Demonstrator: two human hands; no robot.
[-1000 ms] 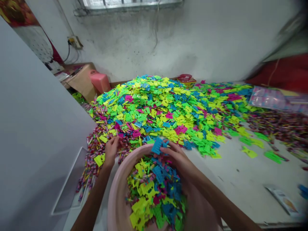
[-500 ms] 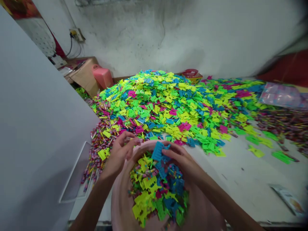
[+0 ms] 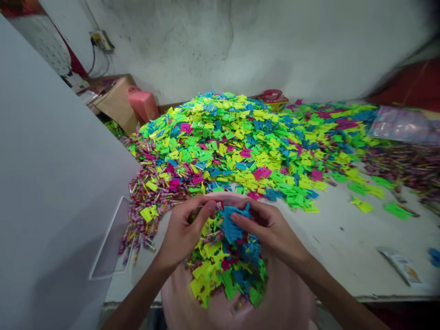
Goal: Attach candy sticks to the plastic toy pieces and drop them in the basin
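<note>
Countless neon pieces (image 3: pixel 227 146) beside pink basin (image 3: pixel 285 293)

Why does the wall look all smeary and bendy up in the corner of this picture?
In the head view, things near the edges look stretched and bent, the wall and the red thing at top right are smeared with blur, while the left hand and right hand in the middle look fairly sharp.

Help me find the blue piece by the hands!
Start at the big heap of bright plastic pieces. Below it sits a pink basin, with a left hand and right hand over it. The blue plastic piece touches the right hand's fingers, above the yellow pieces inside.
</note>
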